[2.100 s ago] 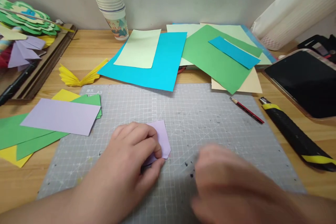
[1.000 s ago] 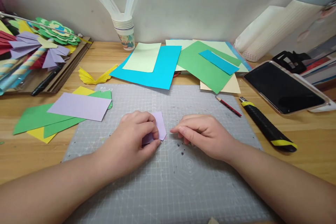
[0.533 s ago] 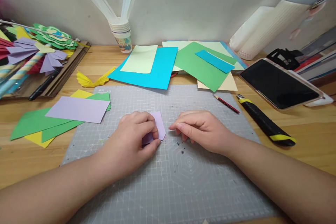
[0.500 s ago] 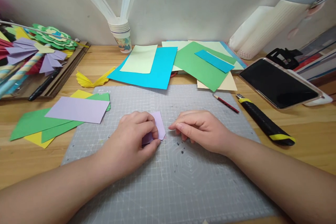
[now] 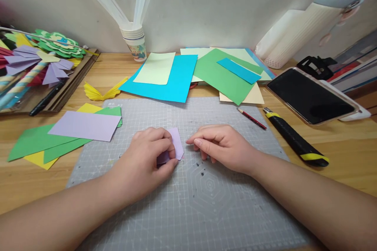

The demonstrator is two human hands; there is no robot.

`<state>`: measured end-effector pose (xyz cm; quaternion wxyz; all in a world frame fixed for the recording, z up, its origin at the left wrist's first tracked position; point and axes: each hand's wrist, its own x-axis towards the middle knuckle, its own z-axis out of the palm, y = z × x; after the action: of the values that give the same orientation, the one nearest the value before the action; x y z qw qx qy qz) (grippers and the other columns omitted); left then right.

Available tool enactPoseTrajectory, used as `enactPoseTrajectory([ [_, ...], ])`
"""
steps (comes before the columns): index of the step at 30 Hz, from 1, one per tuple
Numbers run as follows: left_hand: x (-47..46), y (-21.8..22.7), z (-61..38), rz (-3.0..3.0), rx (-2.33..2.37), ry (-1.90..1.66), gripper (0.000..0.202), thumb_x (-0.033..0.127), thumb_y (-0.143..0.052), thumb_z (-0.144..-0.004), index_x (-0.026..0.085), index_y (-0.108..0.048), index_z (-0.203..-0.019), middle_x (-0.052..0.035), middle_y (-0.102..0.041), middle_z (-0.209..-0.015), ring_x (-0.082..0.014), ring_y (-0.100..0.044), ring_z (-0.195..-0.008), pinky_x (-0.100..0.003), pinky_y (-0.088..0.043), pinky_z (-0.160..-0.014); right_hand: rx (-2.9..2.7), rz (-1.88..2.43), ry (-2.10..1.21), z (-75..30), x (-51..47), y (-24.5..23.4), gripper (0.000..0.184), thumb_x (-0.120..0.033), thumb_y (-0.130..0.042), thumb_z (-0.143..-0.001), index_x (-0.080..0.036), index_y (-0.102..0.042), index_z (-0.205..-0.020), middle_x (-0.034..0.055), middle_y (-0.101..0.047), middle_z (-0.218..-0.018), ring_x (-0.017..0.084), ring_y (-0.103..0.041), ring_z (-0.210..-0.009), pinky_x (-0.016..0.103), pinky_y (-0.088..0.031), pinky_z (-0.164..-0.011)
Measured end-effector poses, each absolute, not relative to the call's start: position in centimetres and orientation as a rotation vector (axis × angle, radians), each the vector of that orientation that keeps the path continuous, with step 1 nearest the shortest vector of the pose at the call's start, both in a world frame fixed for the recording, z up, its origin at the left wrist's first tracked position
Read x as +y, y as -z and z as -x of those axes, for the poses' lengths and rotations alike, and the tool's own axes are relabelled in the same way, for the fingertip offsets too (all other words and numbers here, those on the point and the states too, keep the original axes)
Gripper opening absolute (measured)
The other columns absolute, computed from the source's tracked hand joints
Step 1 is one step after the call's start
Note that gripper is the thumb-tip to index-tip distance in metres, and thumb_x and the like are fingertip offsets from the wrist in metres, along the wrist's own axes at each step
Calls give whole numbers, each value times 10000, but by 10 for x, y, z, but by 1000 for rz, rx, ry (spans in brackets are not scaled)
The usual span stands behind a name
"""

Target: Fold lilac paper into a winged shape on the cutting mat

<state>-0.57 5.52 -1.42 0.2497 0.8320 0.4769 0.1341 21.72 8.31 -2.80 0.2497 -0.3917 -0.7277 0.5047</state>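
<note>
Purple paper piece (image 5: pixel 177 141) lies on the cutting mat (image 5: pixel 165 211), near its middle, partly covered by the left hand. Around the mat, the wooden desk (image 5: pixel 347 145) can be seen on both sides. The mat itself is grey, with a white grid. Above its middle part are the two hands. The left hand (image 5: pixel 149 149) is grasping the paper piece, with bent fingers upon it and the thumb at its near edge. The right hand (image 5: pixel 220 145) is released, its fingers loosely bent, just beside the paper piece and apart from it.

At the mat's far edge lie a blue sheet (image 5: pixel 185 74) and a green sheet (image 5: pixel 212 66). Beyond its far right corner is a dark-screened device (image 5: pixel 312 96); behind its far left corner stand paper cups (image 5: pixel 134 43) with straws. Across the mat's left edge lies a lilac strip (image 5: pixel 85 125), over green and yellow ones. To the right of the mat is a black and yellow cutter knife (image 5: pixel 296 139). Near the mat's far left corner rests a pleated yellow paper (image 5: pixel 101 91). On the mat, towards its far right corner, lies a pencil (image 5: pixel 251 119).
</note>
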Motion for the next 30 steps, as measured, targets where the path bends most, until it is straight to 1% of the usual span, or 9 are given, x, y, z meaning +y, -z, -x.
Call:
enactPoseTrajectory([
  [6,55,14,6,-2253,1286,-369,71,193,-557,-824,217,-596,-770,-11,-597,-878,-205,-533,-889,-387,-362,-793,-1990,1073,-1393,-216,84,29,231,-264,-510,-925,-162,-717,-940,4,-627,-732,94,-580,-587,209,-433,-492],
  [10,56,15,7,-2249,1287,-381,68,183,-566,-820,220,-597,-773,-1,-592,-876,-198,-531,-883,-386,-363,-799,-1974,1099,-1429,-216,85,29,243,-280,-499,-932,-163,-712,-935,4,-622,-720,96,-567,-561,218,-435,-491],
  [12,56,15,8,-2241,1280,-383,69,181,-570,-822,221,-597,-773,2,-592,-879,-196,-532,-887,-385,-367,-804,-1994,1095,-1400,-215,86,28,242,-275,-498,-930,-167,-714,-916,3,-628,-725,94,-568,-559,227,-446,-513],
  [14,56,15,8,-2234,1270,-385,66,178,-579,-819,221,-599,-772,3,-596,-883,-194,-535,-891,-383,-372,-809,-2050,1052,-1312,-215,86,27,226,-239,-504,-922,-170,-718,-904,7,-644,-749,102,-591,-606,239,-467,-570],
  [18,55,16,10,-2231,1258,-414,80,164,-587,-819,217,-602,-761,5,-607,-867,-180,-543,-867,-372,-384,-805,-2223,866,-1072,-215,82,25,219,-152,-509,-907,-157,-724,-948,47,-672,-846,138,-627,-778,276,-492,-705],
  [22,52,14,10,-2246,1206,-421,91,166,-593,-825,219,-600,-751,11,-623,-856,-169,-557,-853,-368,-391,-803,-2402,647,-864,-216,72,22,243,-141,-493,-914,-158,-707,-1029,95,-697,-1010,185,-624,-895,352,-496,-806],
  [25,48,12,10,-2285,1178,-392,101,143,-586,-819,218,-597,-753,13,-626,-844,-166,-563,-836,-371,-391,-796,-2577,560,-738,-217,67,20,275,-143,-480,-927,-153,-674,-1122,101,-695,-1150,224,-611,-1026,424,-465,-904],
  [27,46,11,10,-2311,1183,-388,108,129,-586,-816,215,-596,-753,12,-627,-849,-166,-565,-839,-372,-393,-802,-2661,568,-672,-218,64,19,299,-145,-480,-931,-141,-650,-1177,102,-678,-1205,235,-599,-1079,444,-451,-935],
  [30,44,11,10,-2341,1187,-394,113,123,-588,-819,210,-595,-746,5,-629,-859,-168,-566,-845,-367,-399,-799,-2728,576,-591,-218,60,16,326,-149,-486,-922,-112,-630,-1213,118,-666,-1234,253,-597,-1102,445,-466,-924],
])
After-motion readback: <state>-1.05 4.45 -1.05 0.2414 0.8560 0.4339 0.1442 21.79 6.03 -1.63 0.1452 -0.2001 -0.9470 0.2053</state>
